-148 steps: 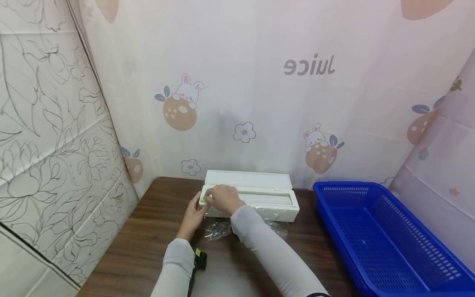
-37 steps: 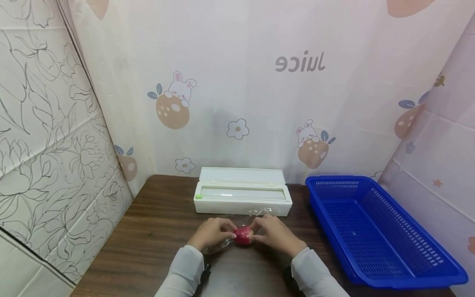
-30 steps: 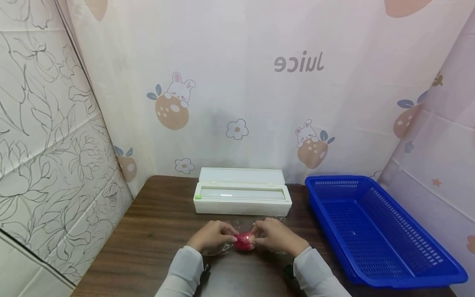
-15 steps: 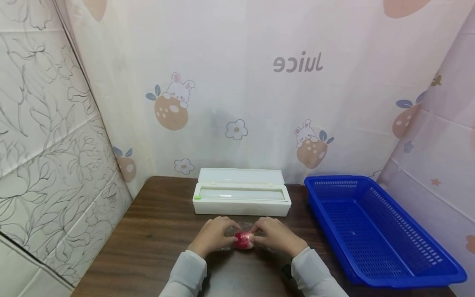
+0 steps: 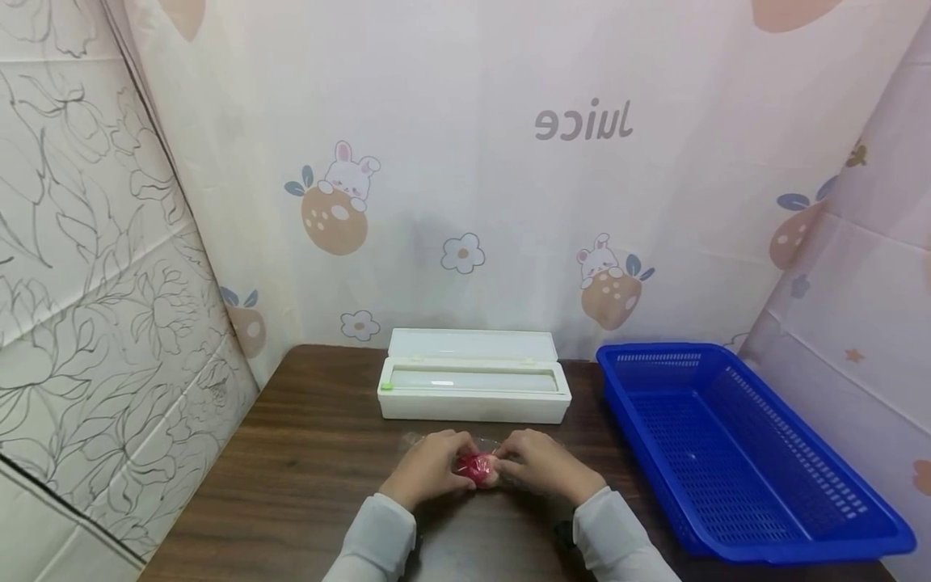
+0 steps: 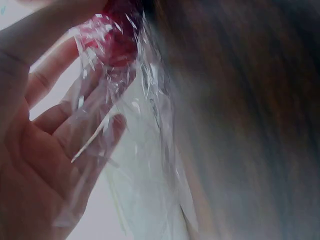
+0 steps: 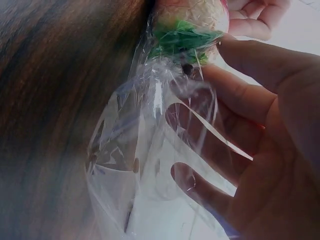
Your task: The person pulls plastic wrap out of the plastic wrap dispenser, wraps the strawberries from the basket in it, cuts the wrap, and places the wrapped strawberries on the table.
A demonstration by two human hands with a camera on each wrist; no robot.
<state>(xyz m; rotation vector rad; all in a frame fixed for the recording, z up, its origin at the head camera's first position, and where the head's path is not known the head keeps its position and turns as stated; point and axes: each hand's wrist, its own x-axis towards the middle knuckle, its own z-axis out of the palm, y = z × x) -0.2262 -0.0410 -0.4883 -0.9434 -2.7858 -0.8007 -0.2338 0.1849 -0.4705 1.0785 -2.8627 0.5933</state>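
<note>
A small round red-and-cream fruit-like piece (image 5: 476, 470), wrapped in clear cling film (image 7: 117, 145), lies between my hands at the table's front middle. Green leaves (image 7: 180, 40) show through the film at its right end. My left hand (image 5: 431, 469) holds the red end (image 6: 120, 42) between thumb and fingers. On the other side, my right hand (image 5: 547, 464) pinches the leafy end with thumb and forefinger, its other fingers spread behind the film. Loose film trails from both ends, as the wrist views show.
Behind the hands stands a long white cling film box (image 5: 476, 408), lid raised, with a green slider (image 5: 387, 386) at its left end. A blue plastic basket (image 5: 822, 552) is on the right. The dark wooden table (image 5: 291, 461) meets a printed curtain (image 5: 509, 178) at the back.
Earlier both hands were at the film box's slider; since then they have come to the wrapped piece. Over the last second my left hand has shifted right, further round its red end.
</note>
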